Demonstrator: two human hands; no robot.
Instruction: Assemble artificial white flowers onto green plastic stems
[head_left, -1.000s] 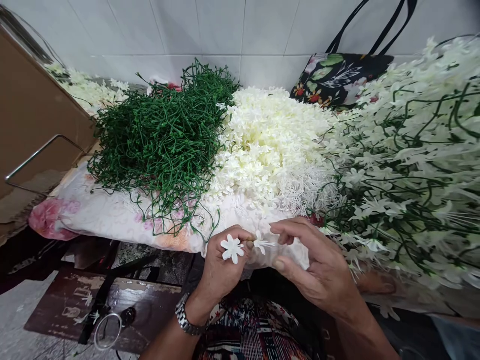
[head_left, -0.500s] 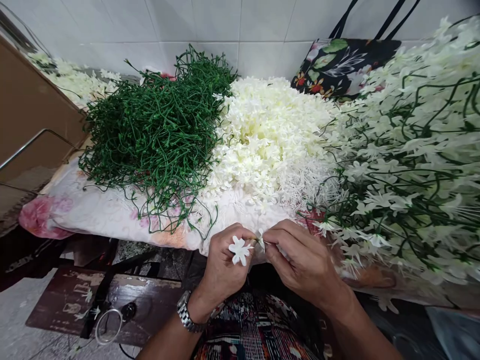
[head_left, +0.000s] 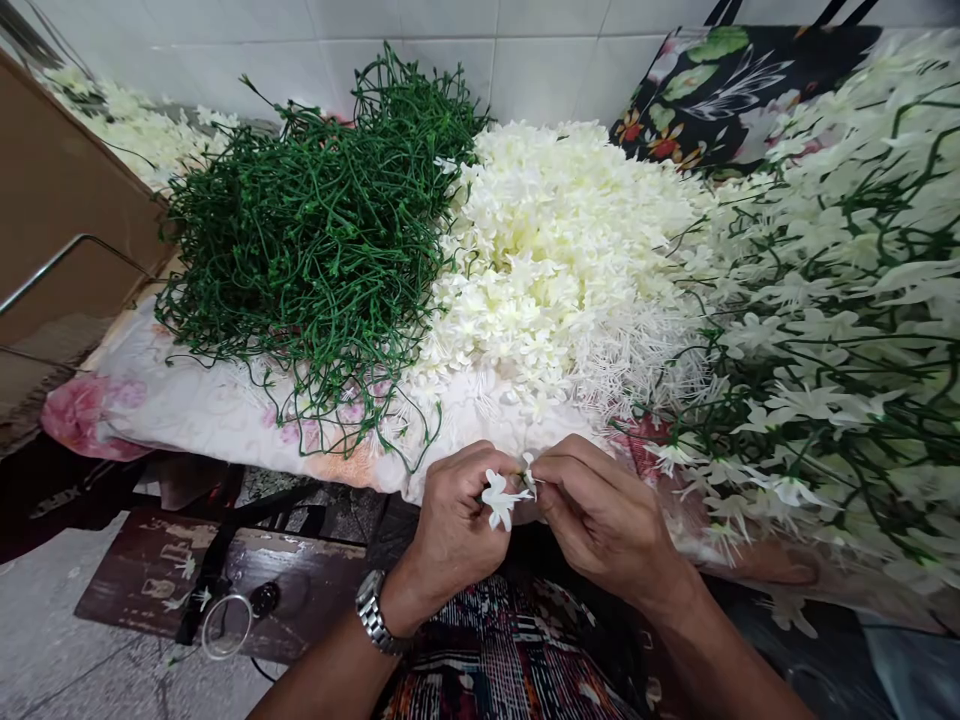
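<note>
Clamping left hand on a white star-shaped flower, lower centre, and pinching another, smaller white blossom with right hand!

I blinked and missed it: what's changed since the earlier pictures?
The right hand, open a second ago, has moved toward the left hand and pinches at the rear flower. The left still holds the front flower; green stems and white blossoms lie as before.

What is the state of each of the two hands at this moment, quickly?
Left hand: closed, holding a white flower.
Right hand: closed at a second flower; exactly what it pinches is too small to tell.
</note>
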